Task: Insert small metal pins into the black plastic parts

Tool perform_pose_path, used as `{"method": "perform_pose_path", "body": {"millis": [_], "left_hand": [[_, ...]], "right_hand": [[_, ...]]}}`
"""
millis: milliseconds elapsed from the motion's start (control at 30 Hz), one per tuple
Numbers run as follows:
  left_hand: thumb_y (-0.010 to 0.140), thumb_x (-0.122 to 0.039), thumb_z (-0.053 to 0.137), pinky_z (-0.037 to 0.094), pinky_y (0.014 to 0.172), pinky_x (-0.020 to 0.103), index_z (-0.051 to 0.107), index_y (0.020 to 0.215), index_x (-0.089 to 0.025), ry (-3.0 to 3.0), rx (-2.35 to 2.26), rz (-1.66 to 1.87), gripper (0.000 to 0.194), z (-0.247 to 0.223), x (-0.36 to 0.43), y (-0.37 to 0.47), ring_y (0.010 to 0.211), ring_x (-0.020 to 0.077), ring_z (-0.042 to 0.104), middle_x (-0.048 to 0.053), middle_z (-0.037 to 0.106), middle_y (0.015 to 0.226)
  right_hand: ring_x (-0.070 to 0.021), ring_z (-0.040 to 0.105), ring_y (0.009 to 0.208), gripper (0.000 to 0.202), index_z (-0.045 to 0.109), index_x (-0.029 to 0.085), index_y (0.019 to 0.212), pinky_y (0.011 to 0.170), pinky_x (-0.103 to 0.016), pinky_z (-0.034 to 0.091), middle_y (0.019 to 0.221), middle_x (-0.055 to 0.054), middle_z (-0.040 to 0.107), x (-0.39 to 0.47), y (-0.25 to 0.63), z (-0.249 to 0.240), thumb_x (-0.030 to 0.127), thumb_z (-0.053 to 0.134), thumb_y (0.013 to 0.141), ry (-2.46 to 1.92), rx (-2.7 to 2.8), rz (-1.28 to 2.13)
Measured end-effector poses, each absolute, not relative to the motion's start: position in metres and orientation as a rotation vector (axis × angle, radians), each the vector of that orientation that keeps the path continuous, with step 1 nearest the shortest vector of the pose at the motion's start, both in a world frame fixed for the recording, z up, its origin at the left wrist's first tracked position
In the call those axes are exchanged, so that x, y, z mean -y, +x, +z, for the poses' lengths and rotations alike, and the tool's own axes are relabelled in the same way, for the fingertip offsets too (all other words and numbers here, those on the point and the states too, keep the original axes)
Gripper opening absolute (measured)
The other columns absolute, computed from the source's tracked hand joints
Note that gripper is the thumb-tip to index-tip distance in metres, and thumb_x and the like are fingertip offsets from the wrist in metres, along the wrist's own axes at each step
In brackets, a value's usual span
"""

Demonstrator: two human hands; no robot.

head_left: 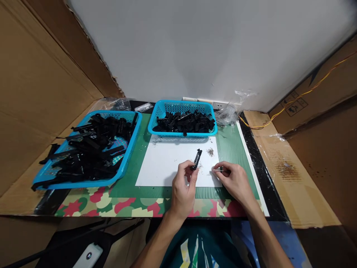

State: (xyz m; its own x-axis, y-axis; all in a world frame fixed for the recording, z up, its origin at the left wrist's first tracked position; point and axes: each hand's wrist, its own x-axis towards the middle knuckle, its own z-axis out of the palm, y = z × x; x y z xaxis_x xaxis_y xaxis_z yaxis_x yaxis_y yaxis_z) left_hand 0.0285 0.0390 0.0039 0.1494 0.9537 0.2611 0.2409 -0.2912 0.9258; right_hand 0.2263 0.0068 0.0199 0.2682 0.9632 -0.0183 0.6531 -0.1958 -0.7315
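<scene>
My left hand [184, 186] pinches a long black plastic part [197, 159] near its lower end, tilted upright above the white sheet [161, 167]. To the right, my right hand [231, 178] is closed in a pinch, with a thin light-coloured pin-like piece [219, 170] between thumb and finger; its exact kind is too small to tell. A small pile of brownish tiny metal pieces [210, 152] lies on the sheet beyond my right hand. More tiny silvery bits [200, 166] are scattered behind the black part, partly hidden by it.
A blue basket [182, 134] of small black parts stands at the back. At left, a larger blue basket [129, 156] holds longer black parts, some overhanging its rim. Cardboard walls [320, 149] flank the table. A yellow wire [301, 96] runs down the right side; clear plastic bags [227, 113] lie behind.
</scene>
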Motion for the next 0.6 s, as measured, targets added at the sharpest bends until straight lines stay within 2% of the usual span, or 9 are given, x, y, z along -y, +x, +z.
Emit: {"method": "perform_pose_path", "body": {"millis": [67, 167, 267, 433, 600], "left_hand": [[0.107, -0.032, 0.057, 0.053, 0.084, 0.027, 0.057, 0.121, -0.024, 1.646, -1.144, 1.174, 0.016, 0.001, -0.039, 0.027, 0.098, 0.0163, 0.067, 0.004, 0.067, 0.108], [0.109, -0.033, 0.055, 0.053, 0.08, 0.027, 0.056, 0.129, -0.024, 1.604, -1.098, 1.116, 0.022, 0.002, -0.038, 0.025, 0.091, 0.0151, 0.066, 0.004, 0.066, 0.11], [0.11, -0.032, 0.05, 0.052, 0.079, 0.028, 0.06, 0.13, -0.026, 1.643, -1.049, 1.07, 0.023, 0.007, -0.039, 0.025, 0.086, 0.0147, 0.063, 0.004, 0.066, 0.106], [0.11, -0.03, 0.05, 0.052, 0.082, 0.028, 0.063, 0.123, -0.024, 1.683, -1.033, 1.093, 0.02, 0.014, -0.041, 0.025, 0.091, 0.0158, 0.062, 0.005, 0.062, 0.109], [0.112, -0.033, 0.045, 0.051, 0.084, 0.03, 0.061, 0.123, -0.024, 1.652, -0.997, 1.046, 0.021, 0.013, -0.04, 0.023, 0.093, 0.0166, 0.061, 0.006, 0.06, 0.114]], "right_hand": [[-0.0175, 0.055, 0.057, 0.014, 0.082, 0.022, 0.091, 0.058, -0.028, 0.037, 0.059, 0.001, 0.06, -0.011, 0.222, 0.019, 0.031, 0.072, 0.09, -1.89, 1.502, 0.71], [-0.0207, 0.063, 0.067, 0.013, 0.082, 0.021, 0.093, 0.065, -0.03, 0.043, 0.073, -0.004, 0.071, -0.015, 0.219, 0.017, 0.025, 0.069, 0.091, -1.859, 1.554, 0.733], [-0.0226, 0.066, 0.077, 0.012, 0.078, 0.022, 0.093, 0.071, -0.031, 0.044, 0.083, -0.005, 0.075, -0.016, 0.219, 0.017, 0.023, 0.066, 0.093, -1.841, 1.626, 0.736], [-0.0196, 0.06, 0.076, 0.012, 0.068, 0.021, 0.088, 0.07, -0.029, 0.042, 0.081, -0.003, 0.07, -0.012, 0.225, 0.021, 0.025, 0.063, 0.098, -1.745, 1.652, 0.902], [-0.015, 0.05, 0.067, 0.022, 0.061, 0.021, 0.092, 0.058, -0.025, 0.039, 0.077, 0.001, 0.056, -0.008, 0.218, 0.032, 0.041, 0.062, 0.101, -1.462, 1.298, 1.093]]}}
